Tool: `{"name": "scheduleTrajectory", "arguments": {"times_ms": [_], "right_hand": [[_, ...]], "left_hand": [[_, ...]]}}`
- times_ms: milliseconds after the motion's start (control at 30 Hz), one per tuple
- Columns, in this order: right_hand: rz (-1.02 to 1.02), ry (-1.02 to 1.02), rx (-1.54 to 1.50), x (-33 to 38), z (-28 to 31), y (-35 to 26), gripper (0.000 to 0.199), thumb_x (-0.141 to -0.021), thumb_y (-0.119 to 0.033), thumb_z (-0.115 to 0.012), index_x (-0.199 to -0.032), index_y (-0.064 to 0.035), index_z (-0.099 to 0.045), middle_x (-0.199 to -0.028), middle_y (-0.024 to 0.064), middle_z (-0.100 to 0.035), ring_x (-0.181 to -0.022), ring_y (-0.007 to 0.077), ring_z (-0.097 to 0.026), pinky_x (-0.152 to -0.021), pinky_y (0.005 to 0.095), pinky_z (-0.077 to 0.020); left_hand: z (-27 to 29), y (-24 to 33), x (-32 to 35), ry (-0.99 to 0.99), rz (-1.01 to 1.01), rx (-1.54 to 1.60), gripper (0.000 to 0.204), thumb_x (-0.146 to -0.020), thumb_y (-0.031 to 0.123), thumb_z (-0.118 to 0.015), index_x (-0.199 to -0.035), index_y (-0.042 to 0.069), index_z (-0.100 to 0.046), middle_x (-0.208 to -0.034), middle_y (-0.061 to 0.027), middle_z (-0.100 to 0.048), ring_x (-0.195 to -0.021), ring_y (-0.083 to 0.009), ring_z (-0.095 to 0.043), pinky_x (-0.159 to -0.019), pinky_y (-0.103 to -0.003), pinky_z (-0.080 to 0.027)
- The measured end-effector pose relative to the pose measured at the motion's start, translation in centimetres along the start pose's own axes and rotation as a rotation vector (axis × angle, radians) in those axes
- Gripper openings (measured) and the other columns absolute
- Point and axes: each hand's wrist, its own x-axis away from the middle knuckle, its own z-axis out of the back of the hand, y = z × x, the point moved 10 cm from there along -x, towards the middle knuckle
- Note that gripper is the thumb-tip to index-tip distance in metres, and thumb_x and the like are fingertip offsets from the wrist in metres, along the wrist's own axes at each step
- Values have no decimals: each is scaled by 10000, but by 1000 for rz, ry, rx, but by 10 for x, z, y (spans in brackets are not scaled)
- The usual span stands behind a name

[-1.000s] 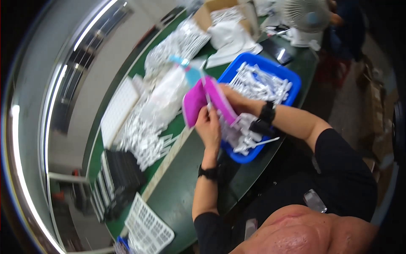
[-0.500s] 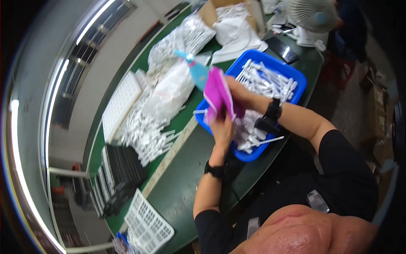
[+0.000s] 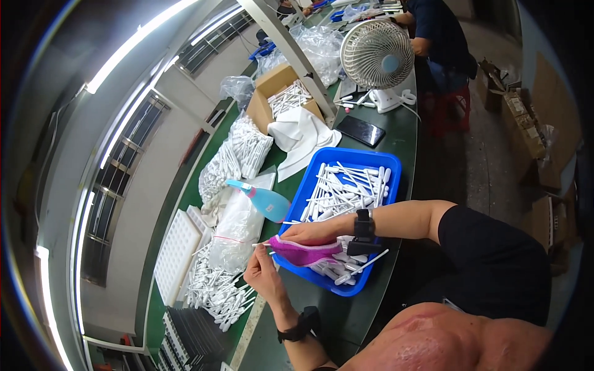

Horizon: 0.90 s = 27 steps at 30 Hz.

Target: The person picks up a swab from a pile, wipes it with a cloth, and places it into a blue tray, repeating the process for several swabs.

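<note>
Pink cloth [image 3: 306,252] has been lowered from upright to lie flat over the near left rim of the blue tray [image 3: 371,162], frame centre. It is pressed down by the right hand [image 3: 317,233]. A thin white stick [image 3: 262,245] is pinched in the left hand [image 3: 263,274] just beside the cloth. White sticks are heaped in the tray on the green desk [image 3: 405,133].
</note>
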Motion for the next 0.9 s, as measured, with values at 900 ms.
{"name": "scheduleTrajectory", "arguments": {"times_ms": [900], "right_hand": [[-192,-50,-720,52,19,-32,492,-849,-442,-584,-1170,-76,-508,-784,73,-619,-567,144,-597,-458,276,-493]], "left_hand": [[59,-42,-5,423,201,400,237,-919,264,-490,-902,42,-573,-590,12,-486,-463,-57,-434,-374,-185,-291]]}}
